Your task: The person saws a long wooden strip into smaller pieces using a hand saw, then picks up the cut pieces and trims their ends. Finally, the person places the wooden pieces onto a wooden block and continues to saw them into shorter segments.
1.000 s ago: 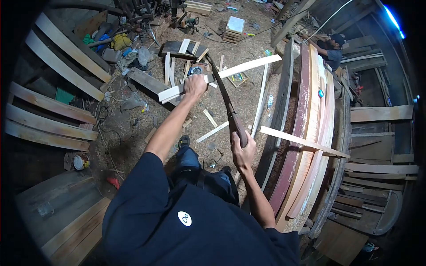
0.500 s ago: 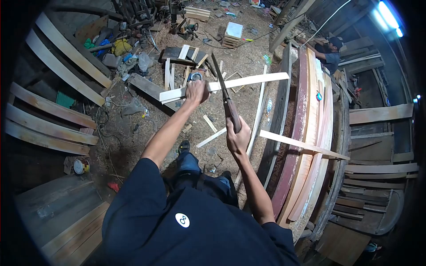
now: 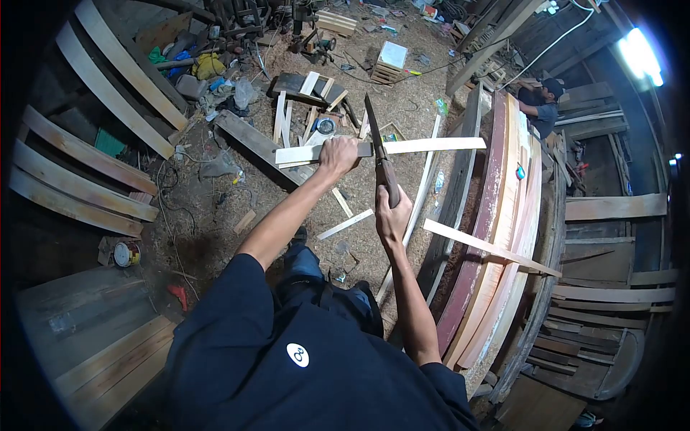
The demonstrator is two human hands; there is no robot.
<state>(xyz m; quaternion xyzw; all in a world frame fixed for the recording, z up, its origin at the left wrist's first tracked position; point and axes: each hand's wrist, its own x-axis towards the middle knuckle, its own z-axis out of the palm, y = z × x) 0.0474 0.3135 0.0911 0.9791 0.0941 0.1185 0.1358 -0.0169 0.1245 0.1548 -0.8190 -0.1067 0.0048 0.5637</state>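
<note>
Sawing: right hand (image 3: pixel 392 215) is clamped on the handsaw (image 3: pixel 379 154) handle, blade across the wooden slat (image 3: pixel 424 145) that the left hand (image 3: pixel 338 155) grips, held in the air over the sawdust floor (image 3: pixel 215 208). Since a second ago the slat has levelled out and the saw has pushed forward, its tip now well past the slat, so the cut looks underway. Another person (image 3: pixel 543 108) works at the stacked boat planks (image 3: pixel 496 215).

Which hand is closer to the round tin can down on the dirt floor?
Left. The left hand grips the wood strip on the tin can side; the right hand, holding the saw, is farther away.
</note>
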